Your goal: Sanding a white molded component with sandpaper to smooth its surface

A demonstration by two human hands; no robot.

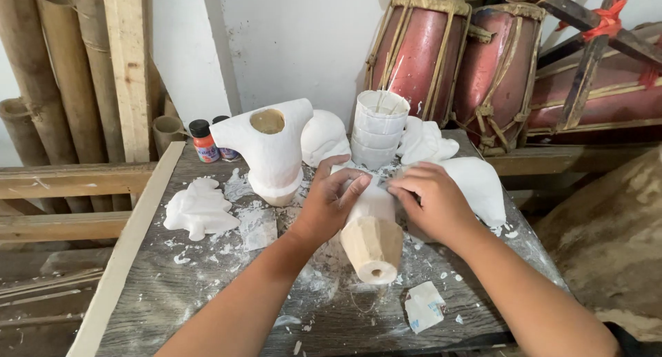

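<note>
A carved wooden piece [373, 245], half coated white and bare tan at its near faceted end, lies on the grey worktable [172, 288]. My left hand [329, 204] rests on its left side with fingers curled over the white top. My right hand [431, 200] presses the white part from the right. Both hands grip the piece together.
A white-coated carving with a round hole [270, 150] stands behind. A small white figure [198, 209] lies left, other white carvings [476, 181] right, a stack of white cups [376, 128] behind. Two paint bottles [204, 141], bamboo poles [41, 74] and red drums [420, 54] surround the table.
</note>
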